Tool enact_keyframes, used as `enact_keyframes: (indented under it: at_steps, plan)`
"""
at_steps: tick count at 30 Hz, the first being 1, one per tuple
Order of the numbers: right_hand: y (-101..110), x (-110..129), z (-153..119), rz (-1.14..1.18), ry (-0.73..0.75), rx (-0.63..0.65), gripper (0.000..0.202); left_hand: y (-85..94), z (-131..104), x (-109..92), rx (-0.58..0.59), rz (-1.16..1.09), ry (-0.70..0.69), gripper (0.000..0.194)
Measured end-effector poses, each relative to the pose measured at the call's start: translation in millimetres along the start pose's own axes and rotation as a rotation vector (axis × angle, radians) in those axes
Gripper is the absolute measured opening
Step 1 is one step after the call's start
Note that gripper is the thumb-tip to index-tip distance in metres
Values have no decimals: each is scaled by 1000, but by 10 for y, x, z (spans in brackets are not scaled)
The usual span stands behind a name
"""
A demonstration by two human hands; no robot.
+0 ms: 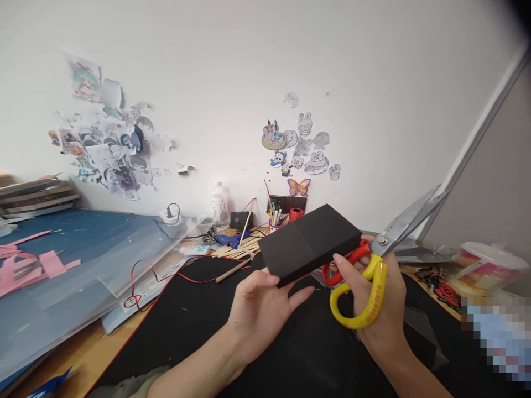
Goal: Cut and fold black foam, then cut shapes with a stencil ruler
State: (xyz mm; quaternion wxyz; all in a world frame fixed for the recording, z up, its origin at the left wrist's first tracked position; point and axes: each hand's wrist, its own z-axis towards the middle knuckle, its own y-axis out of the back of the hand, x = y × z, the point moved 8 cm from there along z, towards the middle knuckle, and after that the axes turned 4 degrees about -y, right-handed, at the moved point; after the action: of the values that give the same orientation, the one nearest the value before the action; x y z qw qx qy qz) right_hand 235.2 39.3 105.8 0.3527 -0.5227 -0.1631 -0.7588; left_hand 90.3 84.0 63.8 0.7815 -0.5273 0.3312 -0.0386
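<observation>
A flat black box [311, 240] is held up, tilted, above the black mat [199, 337]. My left hand [263, 309] grips its near left corner, thumb on the edge and fingers underneath. At the box's right end, my right hand [373, 298] supports it and also holds large scissors [384, 239] with one red and one yellow handle loop. The scissor blades point up and to the right, slightly apart. Some fingers of my right hand are hidden behind the box and handles.
Clear plastic sheets [95, 265] and pink paper strips [25, 268] lie left. Behind are wooden sticks [238, 246], a blue glue gun [228, 239], a bottle [220, 204] and a pen holder [275, 224]. A white tub [489, 268] stands right. Red cord crosses the mat's left edge.
</observation>
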Motion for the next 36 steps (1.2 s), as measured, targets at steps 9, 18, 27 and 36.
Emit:
enact_keyframes:
  at_steps: [9, 18, 27, 36]
  plan:
    - [-259, -35, -87, -62, -63, 380, 34, 85, 88, -577, -234, 497, -426, 33]
    - [-677, -440, -487, -85, -196, 1000, 49, 140, 100, -1220, -295, 445, -693, 19]
    - [-747, -521, -584, 78, -392, 1030, 54, 9, 101, -971, -195, 501, -511, 19]
    - [-676, -298, -584, 107, -397, 936, 53, -43, 73, -789, -155, 504, -432, 17]
